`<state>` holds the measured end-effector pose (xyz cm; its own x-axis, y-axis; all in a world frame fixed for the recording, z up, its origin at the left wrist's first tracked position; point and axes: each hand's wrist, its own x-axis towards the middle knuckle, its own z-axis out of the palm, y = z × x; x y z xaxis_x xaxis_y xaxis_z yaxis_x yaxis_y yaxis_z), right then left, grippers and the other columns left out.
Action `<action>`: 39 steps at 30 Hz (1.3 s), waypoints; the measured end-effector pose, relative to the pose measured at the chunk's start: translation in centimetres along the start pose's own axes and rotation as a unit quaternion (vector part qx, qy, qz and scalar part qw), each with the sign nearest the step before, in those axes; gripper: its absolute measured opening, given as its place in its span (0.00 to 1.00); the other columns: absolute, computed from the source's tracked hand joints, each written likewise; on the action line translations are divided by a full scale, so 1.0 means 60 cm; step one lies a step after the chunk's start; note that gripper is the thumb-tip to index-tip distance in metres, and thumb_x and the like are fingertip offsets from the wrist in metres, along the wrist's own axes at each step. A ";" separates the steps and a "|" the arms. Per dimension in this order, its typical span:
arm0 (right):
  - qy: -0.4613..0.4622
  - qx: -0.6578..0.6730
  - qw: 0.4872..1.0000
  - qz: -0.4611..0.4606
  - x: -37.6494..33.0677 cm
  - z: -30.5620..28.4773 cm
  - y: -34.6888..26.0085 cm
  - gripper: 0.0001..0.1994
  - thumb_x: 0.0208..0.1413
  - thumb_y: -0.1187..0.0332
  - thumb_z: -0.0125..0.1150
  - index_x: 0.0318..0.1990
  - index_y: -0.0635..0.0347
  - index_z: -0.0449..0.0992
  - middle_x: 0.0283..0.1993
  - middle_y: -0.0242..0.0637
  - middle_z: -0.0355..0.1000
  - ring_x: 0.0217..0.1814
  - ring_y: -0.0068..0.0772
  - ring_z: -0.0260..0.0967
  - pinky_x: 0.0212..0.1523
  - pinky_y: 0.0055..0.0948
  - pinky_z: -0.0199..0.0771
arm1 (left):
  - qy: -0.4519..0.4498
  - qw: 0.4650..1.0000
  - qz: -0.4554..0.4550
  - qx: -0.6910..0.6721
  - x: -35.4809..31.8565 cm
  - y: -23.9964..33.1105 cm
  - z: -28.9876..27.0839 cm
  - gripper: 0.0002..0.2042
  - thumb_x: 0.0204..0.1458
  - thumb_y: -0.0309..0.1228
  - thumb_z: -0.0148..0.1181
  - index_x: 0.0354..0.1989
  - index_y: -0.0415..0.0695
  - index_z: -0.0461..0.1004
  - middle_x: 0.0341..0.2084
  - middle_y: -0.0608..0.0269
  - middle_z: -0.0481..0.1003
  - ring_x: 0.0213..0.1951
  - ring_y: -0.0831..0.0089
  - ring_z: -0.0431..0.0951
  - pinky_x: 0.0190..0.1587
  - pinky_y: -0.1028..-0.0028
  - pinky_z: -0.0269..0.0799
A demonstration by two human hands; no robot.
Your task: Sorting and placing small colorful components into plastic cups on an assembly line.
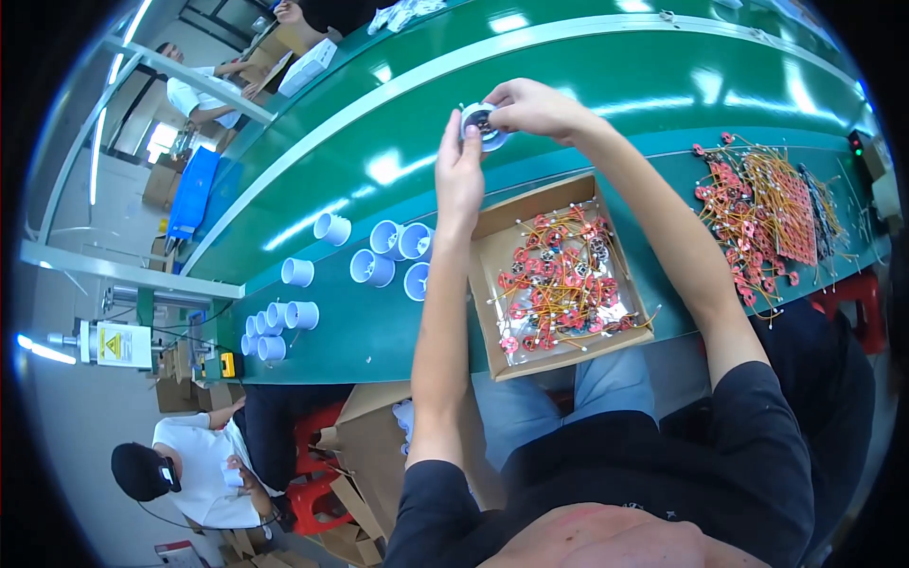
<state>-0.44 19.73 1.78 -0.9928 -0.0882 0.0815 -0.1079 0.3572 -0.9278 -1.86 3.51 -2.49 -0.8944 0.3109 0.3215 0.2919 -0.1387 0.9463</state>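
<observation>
My left hand [459, 180] holds a white plastic cup [495, 143] out over the green bench, its open mouth turned up toward me. Inside the cup a dark round part shows, partly covered by fingers. My right hand [538, 109] is closed at the cup's far right rim, thumb and fingertips reaching in at the mouth. Whether those fingertips pinch a small piece is hidden. Below my hands sits a shallow cardboard box [487, 327] with a tangle of red round parts [559, 279] on orange-yellow wires.
Several white cups [372, 268] stand left of my forearm. A heap of wired red parts [748, 218] lies at the right. A bench machine [118, 344] is at far left; a seated co-worker [204, 464] is lower left. A large carton [369, 445] stands beside my lap.
</observation>
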 end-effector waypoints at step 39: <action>0.065 -0.278 0.940 -0.189 -0.044 0.003 -0.059 0.27 0.41 0.75 0.63 0.50 0.68 0.59 0.38 0.56 0.75 0.43 0.52 0.75 0.43 0.38 0.75 | -0.074 0.955 0.250 0.142 -0.015 0.066 -0.003 0.34 0.40 0.24 0.67 0.60 0.40 0.62 0.54 0.57 0.70 0.59 0.64 0.66 0.63 0.68 0.57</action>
<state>2.60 18.53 4.78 -0.8723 -0.2057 0.4435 -0.4290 0.7573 -0.4924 0.01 2.51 0.98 -0.5676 0.4054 0.7166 0.7689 -0.0502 0.6374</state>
